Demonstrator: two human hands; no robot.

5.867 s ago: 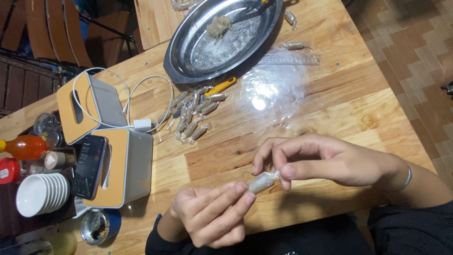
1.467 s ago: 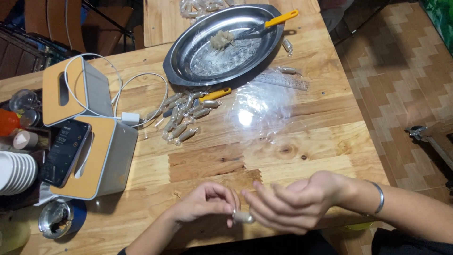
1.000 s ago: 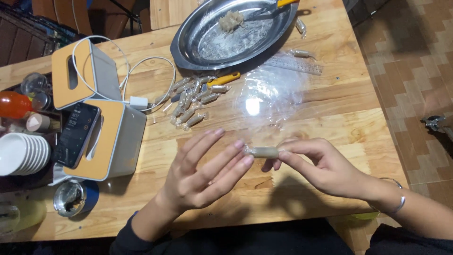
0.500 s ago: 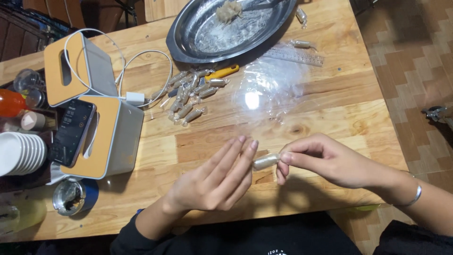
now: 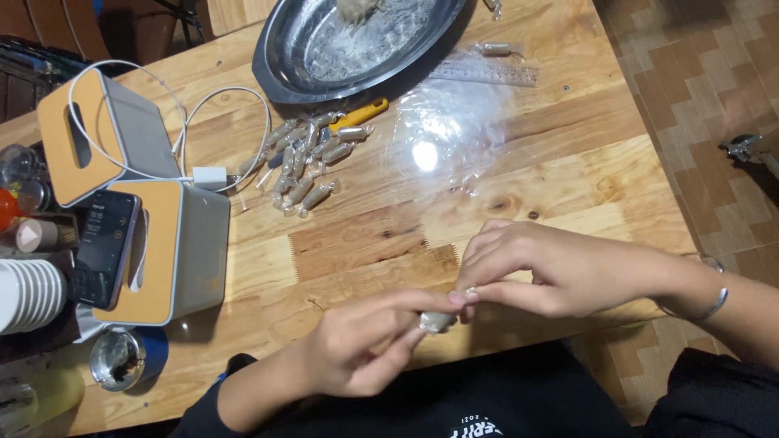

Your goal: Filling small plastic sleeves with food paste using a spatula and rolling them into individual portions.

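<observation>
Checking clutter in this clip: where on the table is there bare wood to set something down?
Bare wood lies between the grey box and the hands, left hand and right hand, and right of the clear plastic sheet. It is crowded around the wrapped candies below the metal tray.

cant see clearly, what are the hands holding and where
A small pale clear-wrapped candy, pinched by its two ends between left hand and right hand fingertips.

Pale whitish wrapped candy (image 5: 438,321) between fingers; light-brown planked wooden table (image 5: 357,243); grey shiny oval metal tray (image 5: 324,49); yellow-handled tool (image 5: 359,114); orange-and-grey box (image 5: 174,247); white bowl stack (image 5: 28,296); clear glossy plastic sheet (image 5: 446,134).
</observation>
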